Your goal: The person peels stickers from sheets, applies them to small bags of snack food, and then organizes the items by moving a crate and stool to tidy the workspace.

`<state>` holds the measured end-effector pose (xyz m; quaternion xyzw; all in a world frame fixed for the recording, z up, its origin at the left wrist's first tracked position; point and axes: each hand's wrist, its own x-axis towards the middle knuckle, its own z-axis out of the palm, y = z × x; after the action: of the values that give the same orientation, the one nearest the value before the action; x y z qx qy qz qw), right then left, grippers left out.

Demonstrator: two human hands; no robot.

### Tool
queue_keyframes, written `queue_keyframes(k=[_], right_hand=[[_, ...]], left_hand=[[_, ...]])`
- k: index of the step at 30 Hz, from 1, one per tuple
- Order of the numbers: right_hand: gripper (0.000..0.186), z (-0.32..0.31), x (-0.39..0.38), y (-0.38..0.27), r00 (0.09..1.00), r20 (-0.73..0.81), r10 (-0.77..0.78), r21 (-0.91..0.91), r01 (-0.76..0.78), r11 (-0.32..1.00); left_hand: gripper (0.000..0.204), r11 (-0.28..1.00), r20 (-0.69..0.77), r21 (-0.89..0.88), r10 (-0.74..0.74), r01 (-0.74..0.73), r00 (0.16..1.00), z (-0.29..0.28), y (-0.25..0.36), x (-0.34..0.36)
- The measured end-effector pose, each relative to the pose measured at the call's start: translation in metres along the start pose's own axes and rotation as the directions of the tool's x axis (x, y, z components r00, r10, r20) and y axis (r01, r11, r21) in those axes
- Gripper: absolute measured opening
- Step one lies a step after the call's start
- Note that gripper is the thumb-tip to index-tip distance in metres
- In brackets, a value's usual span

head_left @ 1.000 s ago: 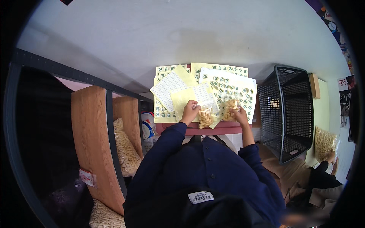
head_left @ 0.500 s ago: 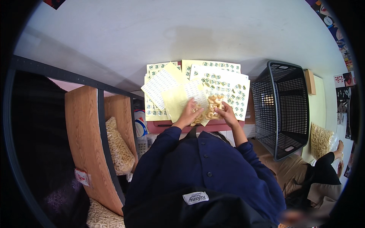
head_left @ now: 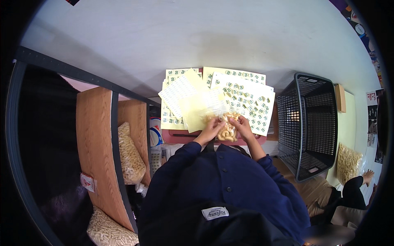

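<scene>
Both hands hold a clear bag of snacks (head_left: pixel 227 130): left hand (head_left: pixel 211 130) fingers grip one side, right hand (head_left: pixel 243 127) fingers pinch the other. Sticker sheets (head_left: pixel 242 98) lie just beyond the fingers. A flat, steady bag would likely handle best.

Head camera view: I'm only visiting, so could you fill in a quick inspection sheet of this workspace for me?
Surface: small reddish tray-like top, mostly covered.
Job's things: clear bag of pale curled snacks, held over the sheets.
Clutter: yellow sticker sheets fanned out and overlapping.
Hands: left hand and right hand both grip the bag, one on each side.
Cables: nothing seen.
Surroundings: black mesh basket to the right; wooden shelf to the left with more filled bags; another filled bag at far right, near another person's hand.
</scene>
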<state>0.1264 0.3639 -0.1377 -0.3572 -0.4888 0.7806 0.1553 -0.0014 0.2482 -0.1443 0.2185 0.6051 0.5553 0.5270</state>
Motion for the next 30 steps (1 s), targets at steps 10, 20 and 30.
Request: queue_keyframes(k=[10,20,30], right_hand=[[0.037,-0.024,-0.001,0.044,0.938,-0.312,0.149,-0.242,-0.23,0.943],[0.069,-0.04,-0.02,0.067,0.87,-0.471,-0.144,-0.481,-0.117,0.869],[0.037,-0.041,-0.016,0.047,0.692,-0.539,-0.48,-0.642,0.03,0.766]], left_hand=[[0.055,0.718,-0.838,0.508,0.286,0.475,0.464,-0.157,-0.02,0.023],[0.04,0.835,-0.818,0.414,0.168,0.361,0.55,-0.209,-0.013,0.056],[0.013,0.835,-0.628,0.405,0.55,-0.372,0.551,-0.196,0.043,0.044]])
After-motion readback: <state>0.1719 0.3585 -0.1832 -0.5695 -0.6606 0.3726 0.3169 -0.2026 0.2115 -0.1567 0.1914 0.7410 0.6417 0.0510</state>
